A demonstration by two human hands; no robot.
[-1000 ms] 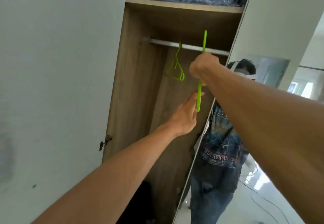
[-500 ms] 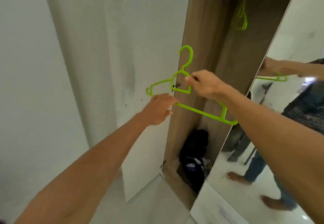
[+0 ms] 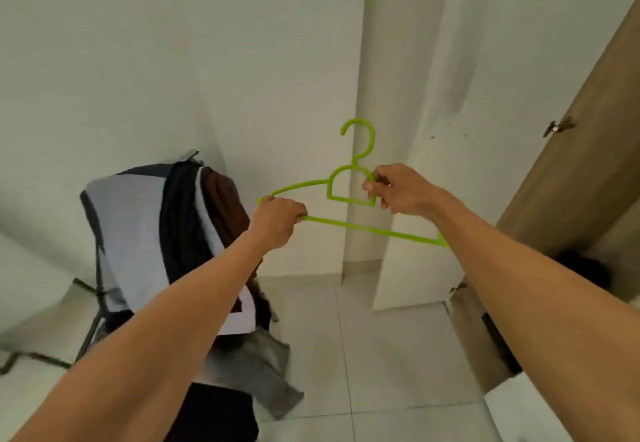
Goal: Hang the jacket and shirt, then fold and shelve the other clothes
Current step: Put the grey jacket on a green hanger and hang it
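The green hanger (image 3: 374, 230) is up in the air at mid-scene, held between both hands, in front of a white wall (image 3: 173, 60). Its hook points straight up; its long axis runs left to right and slopes down toward the right, and its flat face is turned to the camera.

The left hand (image 3: 277, 218) has its grip curled round the left end, where the shoulder arm meets the bottom bar. The right hand (image 3: 401, 190) pinches the right side of the small inner loop just below the neck — thumb and fingers are pressed on the plastic. The right tip of the hanger slips behind the right forearm.

Lower left, a heap of clothes (image 3: 131, 227) — grey, black and brown pieces — is draped over a black frame (image 3: 91, 329) that stands on the floor (image 3: 381, 355), with a grey piece trailing down onto the tiles. The floor is pale, glossy tile.

To the right a white wardrobe door (image 3: 415, 261) stands swung out from the wardrobe side (image 3: 571, 182), which is wood-grain brown and carries a metal hinge (image 3: 558, 126). Something dark lies low inside the wardrobe; I cannot tell what it is.
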